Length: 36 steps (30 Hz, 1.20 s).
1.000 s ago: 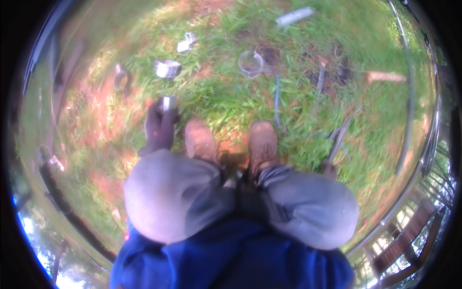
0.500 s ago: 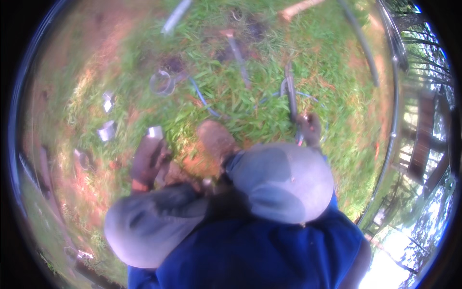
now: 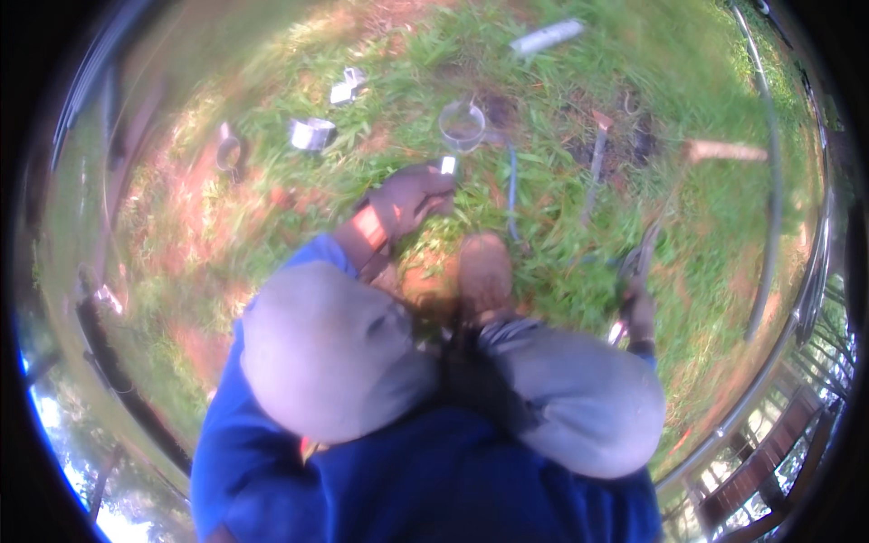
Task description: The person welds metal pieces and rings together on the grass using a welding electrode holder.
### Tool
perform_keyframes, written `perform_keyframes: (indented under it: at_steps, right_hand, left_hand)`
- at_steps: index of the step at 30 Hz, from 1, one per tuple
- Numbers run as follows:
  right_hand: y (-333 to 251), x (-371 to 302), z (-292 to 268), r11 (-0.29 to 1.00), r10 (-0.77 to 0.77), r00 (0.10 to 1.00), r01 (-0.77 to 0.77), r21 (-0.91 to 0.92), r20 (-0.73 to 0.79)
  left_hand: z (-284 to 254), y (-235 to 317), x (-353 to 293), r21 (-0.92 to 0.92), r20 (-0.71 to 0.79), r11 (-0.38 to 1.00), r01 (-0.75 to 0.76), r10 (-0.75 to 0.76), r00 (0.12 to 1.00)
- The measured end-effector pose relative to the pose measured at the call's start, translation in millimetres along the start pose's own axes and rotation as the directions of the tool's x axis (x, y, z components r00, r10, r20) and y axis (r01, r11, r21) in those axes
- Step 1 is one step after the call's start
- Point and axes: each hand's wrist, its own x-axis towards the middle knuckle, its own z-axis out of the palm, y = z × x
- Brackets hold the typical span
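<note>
My left hand [image 3: 409, 199], which looks dark and possibly gloved, reaches forward past my left knee. Its fingers are closed on a small shiny metal piece [image 3: 448, 165], which sticks out beyond them just short of a round metal ring [image 3: 463, 146] in the grass. Low beside my right knee, my right hand [image 3: 639, 309] is closed round a long, thin dark tool [image 3: 648, 249] that points forward; blur hides its exact kind. A small bright spot shows by that hand. A blue cable [image 3: 513, 190] runs through the grass between my hands.
Silvery metal pieces [image 3: 312, 134] lie at left. Farther off are a hammer-like tool [image 3: 597, 163], a pale tube [image 3: 546, 38] and a wooden piece [image 3: 727, 151]. A dark hose or pipe [image 3: 772, 208] curves along the right. My brown boot [image 3: 485, 270] stands between my hands.
My view has turned, shifting the ground things rightward in the picture. My left hand has moved forward with the metal piece, closer to the ring. My right hand still grips the dark tool.
</note>
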Motion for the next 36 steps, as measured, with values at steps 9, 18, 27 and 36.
perform_keyframes:
  at_steps: [9, 18, 27, 36]
  right_hand:
    - [-36.0, -124.4, 21.5, 0.9, -0.209, 0.903, 0.328, 0.288, -0.375]
    - [-61.2, -188.3, 38.8, 0.892, -0.313, 0.901, 0.387, 0.234, -0.3]
    - [-78.2, -195.2, 71.2, 0.886, -0.441, 0.897, 0.439, 0.148, -0.02]
    - [-46.6, -191.9, 66.6, 0.945, -0.291, 0.945, 0.308, 0.11, -0.148]
  left_hand:
    - [17.4, 25.6, 37.2, -0.619, -0.054, 0.732, 0.283, -0.399, 0.915]
    - [28.0, 22.2, 27.7, -0.731, -0.226, 0.666, 0.151, -0.444, 0.867]
    - [19.9, 23.9, 15.3, -0.713, -0.459, 0.689, -0.131, -0.318, 0.83]
    - [33.6, -4.8, 30.5, -0.56, -0.364, 0.827, 0.046, -0.295, 0.883]
